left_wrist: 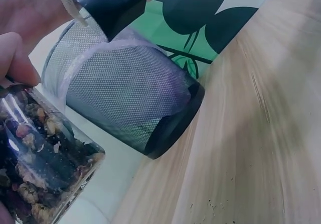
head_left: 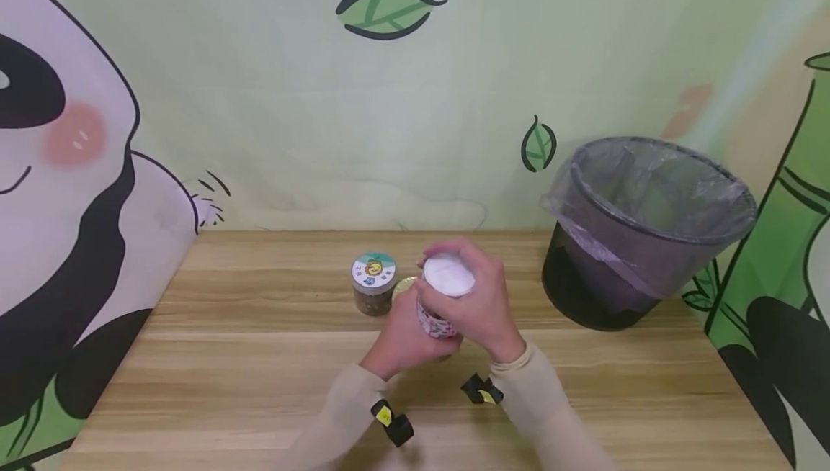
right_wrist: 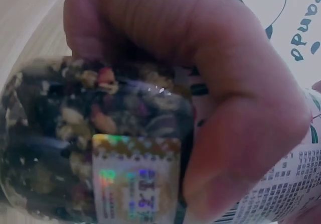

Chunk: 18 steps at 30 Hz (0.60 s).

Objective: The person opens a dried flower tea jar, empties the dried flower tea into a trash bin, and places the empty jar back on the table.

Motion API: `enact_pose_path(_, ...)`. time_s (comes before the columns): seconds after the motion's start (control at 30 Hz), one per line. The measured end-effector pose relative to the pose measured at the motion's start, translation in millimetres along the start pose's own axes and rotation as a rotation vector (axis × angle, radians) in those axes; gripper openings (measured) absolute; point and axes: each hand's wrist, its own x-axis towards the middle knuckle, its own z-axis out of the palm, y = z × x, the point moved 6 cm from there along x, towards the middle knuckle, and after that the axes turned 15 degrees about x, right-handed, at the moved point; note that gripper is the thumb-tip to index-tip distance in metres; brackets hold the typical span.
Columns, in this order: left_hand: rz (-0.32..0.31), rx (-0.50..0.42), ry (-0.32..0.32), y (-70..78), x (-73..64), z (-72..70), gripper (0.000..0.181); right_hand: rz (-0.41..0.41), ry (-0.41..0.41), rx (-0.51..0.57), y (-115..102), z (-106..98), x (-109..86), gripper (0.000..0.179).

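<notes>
Both my hands hold one jar above the table, its round white top up and a pink-and-white patterned label below. Dried flower bits show through its clear wall in the left wrist view. A shiny hologram sticker is on it in the right wrist view. My left hand grips the lower body; my right hand curls round the upper part. Just left stands a second jar with a cartoon-printed lid. A yellowish lid is mostly hidden behind my left hand.
A dark mesh bin with a translucent purple liner stands at the table's right side. The wooden table meets a panda-and-leaf backdrop at its back. A few dark specks lie on the wood.
</notes>
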Motion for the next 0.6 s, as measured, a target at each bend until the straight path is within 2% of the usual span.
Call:
enact_pose_path(0.37,0.006,0.019,-0.034,-3.2,2.6,-1.2,0.074,-0.022,-0.091,0.080,3.9,-0.9,1.4,0.031)
enact_pose_path(0.6,0.086,-0.150,-0.217,4.2,-5.5,6.0,0.076,0.021,-0.320,0.271,0.0,1.7,-0.6,0.030)
